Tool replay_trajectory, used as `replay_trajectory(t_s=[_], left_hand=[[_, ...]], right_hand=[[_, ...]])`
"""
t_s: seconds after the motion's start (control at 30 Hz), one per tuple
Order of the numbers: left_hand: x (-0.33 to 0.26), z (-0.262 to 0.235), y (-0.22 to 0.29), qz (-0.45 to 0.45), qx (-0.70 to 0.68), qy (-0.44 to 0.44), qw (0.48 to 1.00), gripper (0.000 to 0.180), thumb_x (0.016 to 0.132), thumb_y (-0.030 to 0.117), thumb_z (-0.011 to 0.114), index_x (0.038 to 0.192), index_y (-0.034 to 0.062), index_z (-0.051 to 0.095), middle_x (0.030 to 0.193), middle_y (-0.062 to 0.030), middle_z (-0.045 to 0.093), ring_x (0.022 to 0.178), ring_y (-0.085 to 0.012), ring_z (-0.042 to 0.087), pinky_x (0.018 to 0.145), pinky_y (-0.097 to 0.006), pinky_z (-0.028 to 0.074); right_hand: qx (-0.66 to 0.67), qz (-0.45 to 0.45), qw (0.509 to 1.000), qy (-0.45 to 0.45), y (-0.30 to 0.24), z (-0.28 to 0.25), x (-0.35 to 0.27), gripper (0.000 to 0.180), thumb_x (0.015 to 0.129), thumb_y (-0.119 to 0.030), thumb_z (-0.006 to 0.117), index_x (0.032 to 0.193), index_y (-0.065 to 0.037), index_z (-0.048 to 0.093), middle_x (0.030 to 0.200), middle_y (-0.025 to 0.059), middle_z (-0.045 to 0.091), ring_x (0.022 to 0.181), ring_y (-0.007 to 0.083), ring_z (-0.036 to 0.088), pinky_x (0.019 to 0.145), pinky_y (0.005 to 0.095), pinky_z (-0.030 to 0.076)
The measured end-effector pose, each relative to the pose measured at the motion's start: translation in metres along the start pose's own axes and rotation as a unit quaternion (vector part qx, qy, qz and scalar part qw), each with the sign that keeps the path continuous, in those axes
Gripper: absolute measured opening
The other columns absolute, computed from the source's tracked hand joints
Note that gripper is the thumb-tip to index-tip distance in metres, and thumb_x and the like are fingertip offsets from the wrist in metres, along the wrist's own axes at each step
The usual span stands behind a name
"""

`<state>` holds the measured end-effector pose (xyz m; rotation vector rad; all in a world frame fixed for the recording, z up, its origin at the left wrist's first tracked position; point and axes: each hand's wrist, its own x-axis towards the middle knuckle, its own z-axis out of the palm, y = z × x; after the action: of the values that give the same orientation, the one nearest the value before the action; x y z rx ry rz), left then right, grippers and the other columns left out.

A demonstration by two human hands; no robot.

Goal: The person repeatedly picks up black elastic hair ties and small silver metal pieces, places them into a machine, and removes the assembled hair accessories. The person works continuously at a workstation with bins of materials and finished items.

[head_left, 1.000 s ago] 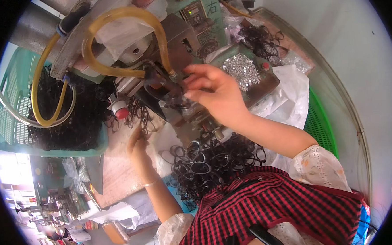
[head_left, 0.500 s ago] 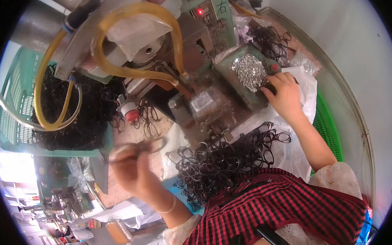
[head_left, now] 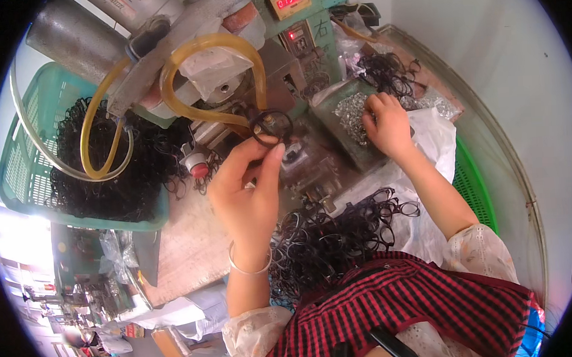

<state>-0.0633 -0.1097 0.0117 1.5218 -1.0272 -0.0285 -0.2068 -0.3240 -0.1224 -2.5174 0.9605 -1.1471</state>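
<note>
My left hand [head_left: 248,193] is raised in front of the press machine [head_left: 274,69] and pinches a black eyeglass frame [head_left: 271,124] between thumb and fingertips, holding it at the machine's work area. My right hand [head_left: 387,125] rests on a green tray [head_left: 334,118] of small silver metal parts [head_left: 350,114], fingers curled down into them. Whether it holds a part is hidden under the fingers. A pile of black eyeglass frames [head_left: 334,234] lies in front of my lap.
A green plastic basket [head_left: 20,160] full of black frames sits at the left. Yellow hoses [head_left: 184,87] loop off the machine. More black frames [head_left: 390,73] lie at the back right beside a white plastic bag [head_left: 439,132]. A green bin [head_left: 471,188] stands right.
My left hand rose from low at the table's left edge up to the machine with a frame. My right hand left the machine for the tray of silver parts and stays there.
</note>
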Motion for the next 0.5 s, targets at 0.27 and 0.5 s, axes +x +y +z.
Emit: replay_trajectory(t_s=[0.27, 0.5], left_hand=[[-0.012, -0.001, -0.010, 0.015, 0.061, 0.022, 0.998, 0.015, 0.083, -0.001, 0.073, 0.097, -0.0031, 0.069, 0.090, -0.0088, 0.072, 0.076, -0.0130, 0.067, 0.074, -0.027, 0.055], [-0.046, -0.104, -0.031, 0.077, 0.016, 0.397, 0.915, 0.012, 0.089, -0.006, 0.062, 0.101, -0.0064, 0.060, 0.095, -0.0132, 0.068, 0.083, -0.0208, 0.066, 0.078, -0.032, 0.057]], right_hand=[[-0.121, -0.253, 0.947, -0.158, 0.016, 0.031, 0.035, 0.034, 0.073, -0.011, 0.067, 0.106, -0.006, 0.063, 0.125, 0.0124, 0.056, 0.121, 0.0275, 0.050, 0.081, 0.0437, 0.049], [0.108, -0.009, 0.993, 0.042, -0.004, -0.006, 0.014, 0.011, 0.077, -0.003, 0.071, 0.087, -0.005, 0.071, 0.086, 0.0137, 0.069, 0.084, 0.0308, 0.066, 0.073, 0.0394, 0.052]])
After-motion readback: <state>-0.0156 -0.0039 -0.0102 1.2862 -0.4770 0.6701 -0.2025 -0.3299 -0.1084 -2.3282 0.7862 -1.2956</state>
